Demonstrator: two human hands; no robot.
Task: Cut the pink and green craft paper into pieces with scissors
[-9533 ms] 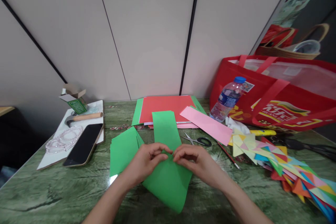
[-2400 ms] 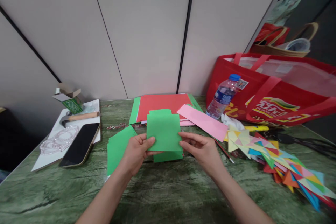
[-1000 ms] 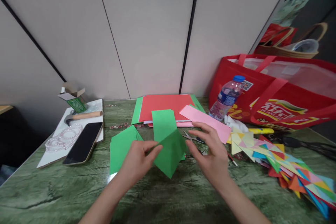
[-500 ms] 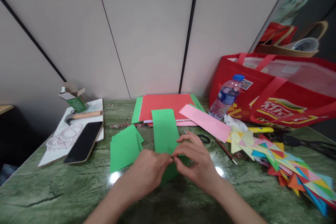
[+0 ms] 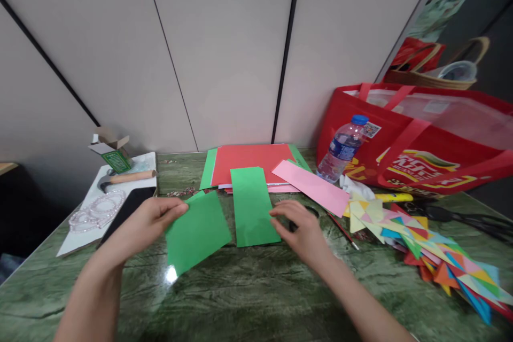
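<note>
My left hand (image 5: pixel 160 215) pinches a green paper square (image 5: pixel 200 235) by its left edge, thumb on top. The square lies over other green pieces, whose edges show behind it. To its right rests a long green paper strip (image 5: pixel 252 208), its far end overlapping a stack of coloured sheets. At the strip's right edge, my right hand (image 5: pixel 296 224) has its thumb and index fingertips by the paper, with a gap between the fingers. Black-handled scissors (image 5: pixel 310 215) are partly hidden behind this hand.
A red paper stack (image 5: pixel 252 163) and pink strip (image 5: pixel 312 187) lie at the back. Rightward are a water bottle (image 5: pixel 340 149), red bag (image 5: pixel 417 139), pencil (image 5: pixel 342 230) and folded-paper chain (image 5: pixel 433 251). Leftward are a phone (image 5: pixel 128 211), hammer (image 5: pixel 132 176) and beads (image 5: pixel 96 211).
My hands have moved apart from the near end of the strip. The left has gone left with a green square; the right has shifted slightly, its fingers loosened.
</note>
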